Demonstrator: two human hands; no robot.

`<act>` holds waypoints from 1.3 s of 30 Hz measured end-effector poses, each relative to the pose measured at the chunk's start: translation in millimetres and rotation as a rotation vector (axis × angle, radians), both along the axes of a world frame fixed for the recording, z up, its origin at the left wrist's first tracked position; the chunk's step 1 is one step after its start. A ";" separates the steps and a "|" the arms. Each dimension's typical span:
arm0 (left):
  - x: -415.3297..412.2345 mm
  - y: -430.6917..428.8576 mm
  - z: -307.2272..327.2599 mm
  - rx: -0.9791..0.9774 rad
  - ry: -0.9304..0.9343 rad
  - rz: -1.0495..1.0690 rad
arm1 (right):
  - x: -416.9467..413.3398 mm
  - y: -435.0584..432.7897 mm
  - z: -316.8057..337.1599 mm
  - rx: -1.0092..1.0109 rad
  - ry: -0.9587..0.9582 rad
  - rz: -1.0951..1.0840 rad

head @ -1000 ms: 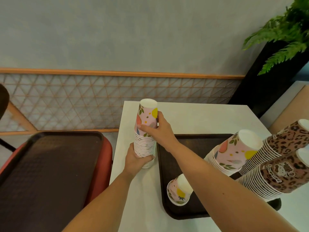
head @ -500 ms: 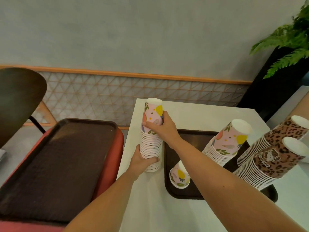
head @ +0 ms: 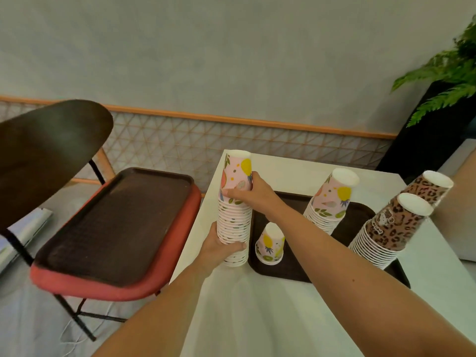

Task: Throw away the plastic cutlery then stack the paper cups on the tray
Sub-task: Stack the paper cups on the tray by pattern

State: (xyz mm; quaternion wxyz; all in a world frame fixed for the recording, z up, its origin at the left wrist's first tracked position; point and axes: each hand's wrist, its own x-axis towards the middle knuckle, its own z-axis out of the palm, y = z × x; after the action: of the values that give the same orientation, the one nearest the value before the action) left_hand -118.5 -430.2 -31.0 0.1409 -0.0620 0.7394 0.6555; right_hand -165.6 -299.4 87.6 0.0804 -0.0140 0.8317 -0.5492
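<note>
The tray (head: 291,270) holds one cup (head: 270,243), a pink stack (head: 332,202) and two leopard stacks (head: 389,228); a forearm (head: 324,243) covers part. Left of it, the left hand (head: 219,247) and right hand (head: 256,194) grip a tall stack (head: 234,222).

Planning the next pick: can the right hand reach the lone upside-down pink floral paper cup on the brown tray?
Probably yes, once freed: the right hand grips the tall stack of pink floral cups, but the lone pink floral paper cup stands close by on the brown tray, nothing covering it.
</note>
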 end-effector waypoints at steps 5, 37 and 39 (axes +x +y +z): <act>24.2 2.6 4.5 -0.032 -0.017 0.005 | 13.7 6.6 1.0 0.006 -0.031 0.029; 26.3 -10.4 5.1 -0.039 0.004 -0.014 | 14.8 -4.2 57.5 -0.217 0.215 -0.221; 26.1 -7.1 5.8 -0.041 0.005 -0.015 | 15.0 1.2 64.8 -0.315 0.277 -0.283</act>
State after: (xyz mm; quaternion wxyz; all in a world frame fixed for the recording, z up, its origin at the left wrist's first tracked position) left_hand -92.4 -437.3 -25.2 0.1425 -0.0575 0.7534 0.6393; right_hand -150.6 -298.3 152.4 -0.1153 0.0153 0.7326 -0.6706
